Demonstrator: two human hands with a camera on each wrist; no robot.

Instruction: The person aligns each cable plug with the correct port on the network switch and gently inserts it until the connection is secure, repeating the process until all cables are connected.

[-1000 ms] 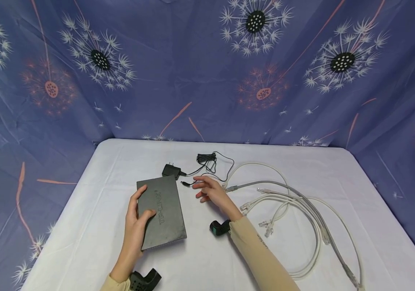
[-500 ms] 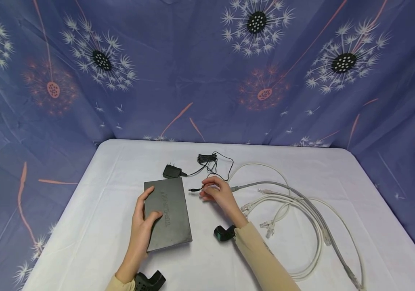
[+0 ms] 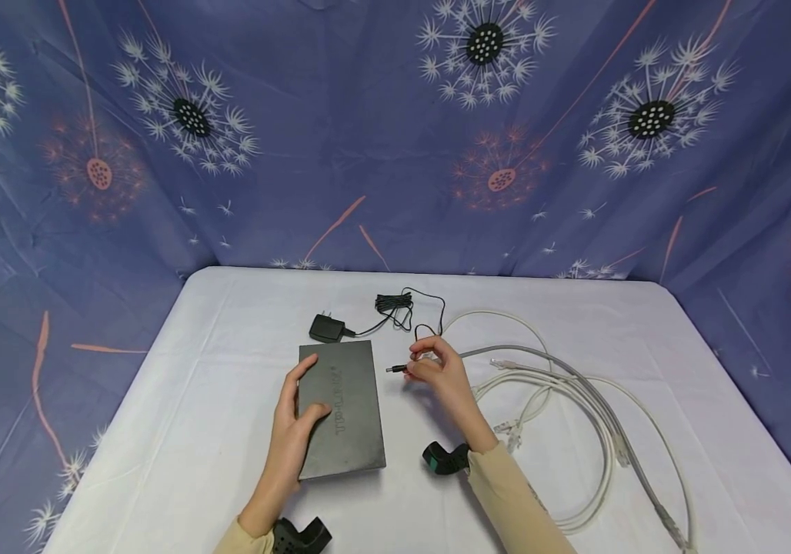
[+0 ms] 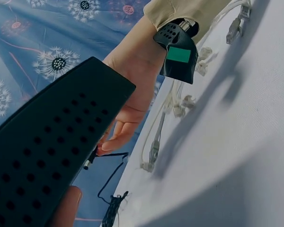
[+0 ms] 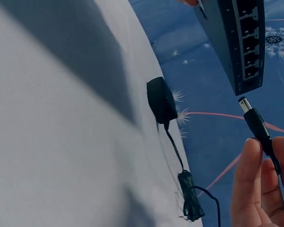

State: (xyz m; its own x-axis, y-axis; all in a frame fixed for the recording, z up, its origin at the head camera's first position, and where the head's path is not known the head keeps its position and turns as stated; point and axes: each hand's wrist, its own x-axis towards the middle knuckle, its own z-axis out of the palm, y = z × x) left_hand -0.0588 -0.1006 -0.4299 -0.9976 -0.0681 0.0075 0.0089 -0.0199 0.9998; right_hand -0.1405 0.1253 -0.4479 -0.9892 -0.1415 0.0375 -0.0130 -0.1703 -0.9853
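Observation:
My left hand (image 3: 289,435) grips a dark grey network switch (image 3: 357,415), thumb on its top face with the embossed lettering. A row of Ethernet ports (image 5: 250,47) on its edge shows in the right wrist view, and a vented side (image 4: 52,142) in the left wrist view. Between thumb and fingers, my right hand (image 3: 447,385) pinches the black barrel plug (image 5: 258,125) of a power cord. The plug's metal tip points at the switch's port edge, a small gap apart. Its thin cord runs back to the black power adapter (image 3: 328,328), lying behind the switch.
A bundled loop of cord (image 3: 393,302) lies right of the adapter. On the table's right, white Ethernet cables (image 3: 603,462) and a grey cable (image 3: 596,396) lie coiled, partly under the right forearm. Patterned blue cloth (image 3: 368,138) hangs behind the white table (image 3: 160,431).
My right hand, earlier reaching with fingers apart, has taken the barrel plug and drawn it right and slightly nearer. My left hand has shifted the switch to the right and turned it straighter.

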